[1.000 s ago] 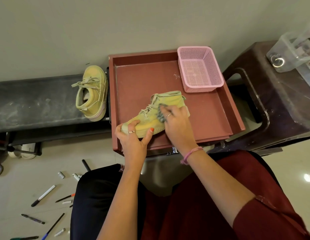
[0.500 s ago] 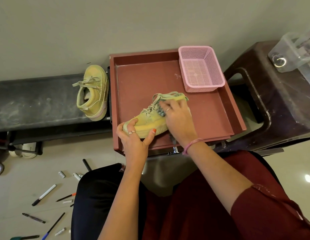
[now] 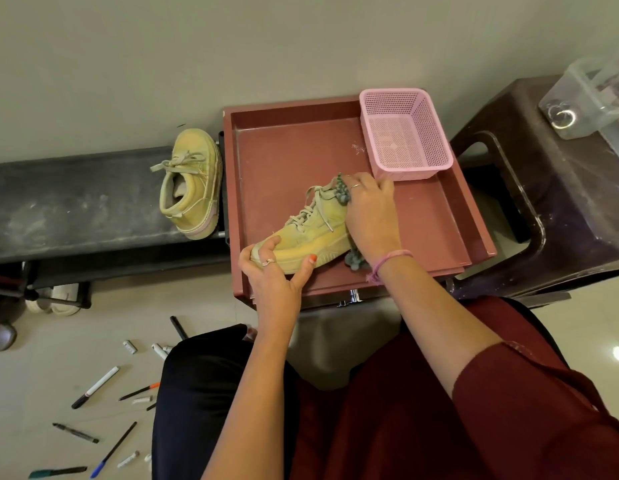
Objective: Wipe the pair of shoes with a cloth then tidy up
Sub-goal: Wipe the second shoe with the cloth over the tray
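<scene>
A yellow shoe (image 3: 310,237) lies in the red tray (image 3: 436,233), toe toward the tray's near-left corner and heel toward its middle. The left hand (image 3: 271,271) grips the toe, fingers curled over the top and thumb pressed against the sole's side. The right hand (image 3: 368,213) covers the ankle end, its grip closed on a grey-green cloth (image 3: 342,194) that shows bunched at the fingertips and again below the wrist; it is pressed to the upper near the collar.

The second shoe (image 3: 192,185) of the pair rests on the dark bench (image 3: 76,199), just off the tray's left edge. A pink mesh basket (image 3: 405,133) sits in the tray's far-right corner.

By the look of it, the shoe is light, with a soft, matte upper that would yield under pressure, while the thick sole seems stiff. The toe cap and sole edge therefore look like the firmest places to hold, as the left hand does now. The loose laces (image 3: 316,206) could snag the nubby cloth. The cloth itself looks limp and will take whatever shape the fingers give it. The shoe on the bench probably remains to be wiped, though that cannot be told for sure.
</scene>
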Demonstrator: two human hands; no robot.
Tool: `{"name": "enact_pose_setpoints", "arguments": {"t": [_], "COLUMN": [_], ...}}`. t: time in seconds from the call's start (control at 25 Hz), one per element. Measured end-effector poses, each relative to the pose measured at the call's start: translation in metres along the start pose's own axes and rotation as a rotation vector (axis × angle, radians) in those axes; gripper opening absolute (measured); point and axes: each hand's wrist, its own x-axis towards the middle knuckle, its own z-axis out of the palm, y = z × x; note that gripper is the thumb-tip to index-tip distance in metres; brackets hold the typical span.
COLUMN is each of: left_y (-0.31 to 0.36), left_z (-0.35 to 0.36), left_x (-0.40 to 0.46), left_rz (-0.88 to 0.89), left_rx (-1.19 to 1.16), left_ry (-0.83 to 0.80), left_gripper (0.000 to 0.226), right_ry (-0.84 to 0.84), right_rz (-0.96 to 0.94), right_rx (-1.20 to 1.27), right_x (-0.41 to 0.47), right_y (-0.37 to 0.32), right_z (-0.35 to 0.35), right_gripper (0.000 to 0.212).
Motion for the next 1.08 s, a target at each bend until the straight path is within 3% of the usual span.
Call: {"name": "enact_pose_setpoints", "arguments": {"t": [0.2, 0.44, 0.52, 0.6, 0.68, 0.72, 0.8, 0.88, 1.0, 1.04, 1.08], "left_y": [-0.001, -0.003, -0.002, -0.002, -0.002, -0.001, -0.001, -0.001, 0.002, 0.003, 0.004], "left_z": [-0.001, 0.0, -0.001, -0.001, -0.002, -0.003, -0.003, -0.003, -0.006, -0.007, -0.008], "left_x": [0.002, 0.0, -0.001, 0.0, 0.0, 0.0, 0.0, -0.001, -0.002, -0.002, -0.002], "left_rz": [-0.028, -0.034, -0.049, -0.051, -0.05, -0.048, -0.057, -0.077, -0.074, -0.071, -0.076], "left_rx": [-0.017, -0.001, -0.011, -0.008, -0.015, -0.018, -0.019, -0.041, -0.061, -0.063, -0.07], "left_ry": [-0.01, -0.027, -0.028, -0.029, -0.037, -0.039, -0.049, -0.059, -0.065, -0.076, -0.083], "left_gripper": [0.059, 0.06, 0.059, 0.06, 0.061, 0.061, 0.062, 0.062, 0.06, 0.059, 0.059], "right_ry": [0.075, 0.053, 0.02, 0.045, 0.097, 0.105, 0.09, 0.039, 0.033, 0.047, 0.05], "right_rz": [-0.214, 0.2, 0.056, -0.233, -0.303, -0.213, 0.141, 0.239, -0.218, -0.267, -0.201], "right_rx": [0.036, 0.334, 0.258, 0.168, 0.156, 0.184, 0.319, 0.348, 0.143, 0.126, 0.165], "right_x": [-0.058, -0.022, -0.028, -0.061, -0.083, -0.078, -0.055, -0.047, -0.079, -0.087, -0.087], "right_y": [-0.004, 0.039, 0.022, 0.009, 0.018, 0.023, 0.023, 0.01, 0.006, 0.017, 0.026], "right_z": [0.013, 0.014, 0.016, 0.021, 0.026, 0.028, 0.026, 0.019, 0.025, 0.027, 0.026], "right_gripper": [0.039, 0.05, 0.047, 0.043, 0.044, 0.046, 0.05, 0.053, 0.057, 0.057, 0.055]}}
